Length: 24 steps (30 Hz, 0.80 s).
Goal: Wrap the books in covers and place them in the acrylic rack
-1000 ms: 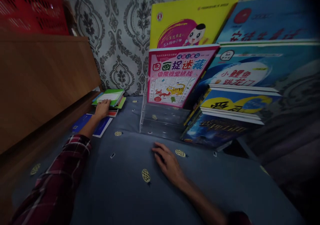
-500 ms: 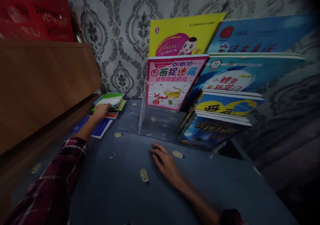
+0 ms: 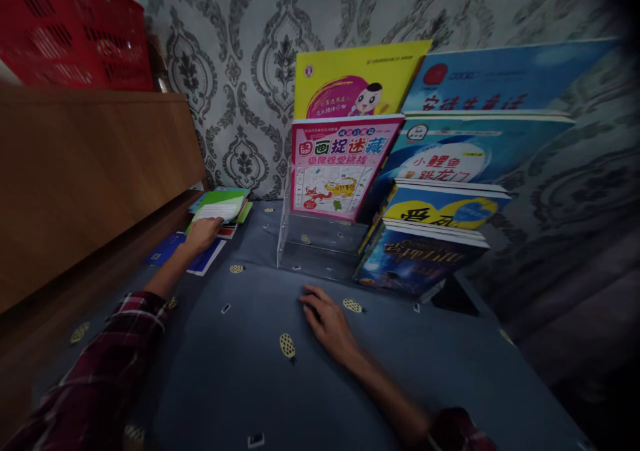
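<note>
My left hand (image 3: 203,233) is at the near edge of a green book (image 3: 219,205) with a pale panel, on top of a small book stack. Its fingers are closed on that edge; the thumb side is partly hidden. Beneath the stack, a blue book (image 3: 205,259) sticks out on the table. My right hand (image 3: 325,319) lies on the blue tablecloth (image 3: 225,364), fingers apart and holding nothing. Beyond it stands a clear stepped book rack (image 3: 315,254), holding a pink picture book (image 3: 345,171) and a yellow book (image 3: 335,77) behind it.
On the rack's right side, several blue books lean in tiers, with a dark blue book (image 3: 420,257) in front. A wooden cabinet (image 3: 100,171) borders the table on the left, bearing a red basket (image 3: 95,31). Patterned wallpaper (image 3: 245,104) covers the wall behind.
My left hand has drawn slightly towards me at the stack, and the green book's near edge has come with it. My right hand stays in place. The view has shifted a little.
</note>
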Each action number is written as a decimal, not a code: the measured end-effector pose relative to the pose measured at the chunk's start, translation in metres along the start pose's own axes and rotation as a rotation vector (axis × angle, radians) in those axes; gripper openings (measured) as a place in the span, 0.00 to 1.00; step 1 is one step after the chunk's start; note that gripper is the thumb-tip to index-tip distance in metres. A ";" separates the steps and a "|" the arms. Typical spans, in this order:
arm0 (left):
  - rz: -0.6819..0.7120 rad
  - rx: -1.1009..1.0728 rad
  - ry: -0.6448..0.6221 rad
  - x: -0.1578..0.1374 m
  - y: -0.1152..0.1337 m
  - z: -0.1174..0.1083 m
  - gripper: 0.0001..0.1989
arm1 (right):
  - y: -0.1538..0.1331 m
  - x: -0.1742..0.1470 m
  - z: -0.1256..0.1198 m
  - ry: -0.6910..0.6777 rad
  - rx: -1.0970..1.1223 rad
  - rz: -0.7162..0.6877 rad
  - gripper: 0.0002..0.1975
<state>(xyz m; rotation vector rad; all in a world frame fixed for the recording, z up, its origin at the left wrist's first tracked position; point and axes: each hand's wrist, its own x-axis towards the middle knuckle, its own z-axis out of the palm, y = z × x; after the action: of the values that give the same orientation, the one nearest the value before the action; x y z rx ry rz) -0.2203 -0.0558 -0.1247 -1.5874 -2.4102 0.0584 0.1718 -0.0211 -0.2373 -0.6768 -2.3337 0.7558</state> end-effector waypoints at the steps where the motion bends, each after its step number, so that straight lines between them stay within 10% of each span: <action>1: 0.004 -0.002 -0.002 -0.002 0.000 0.000 0.21 | 0.001 0.000 0.001 0.003 0.000 -0.001 0.14; 24: -0.037 -0.279 0.102 -0.038 -0.006 0.053 0.26 | -0.006 0.002 -0.005 -0.006 0.004 -0.005 0.15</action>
<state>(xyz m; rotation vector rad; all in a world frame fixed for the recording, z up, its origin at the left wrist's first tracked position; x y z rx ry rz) -0.2240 -0.0872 -0.1824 -1.6123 -2.4507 -0.3719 0.1721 -0.0226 -0.2300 -0.6678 -2.3382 0.7607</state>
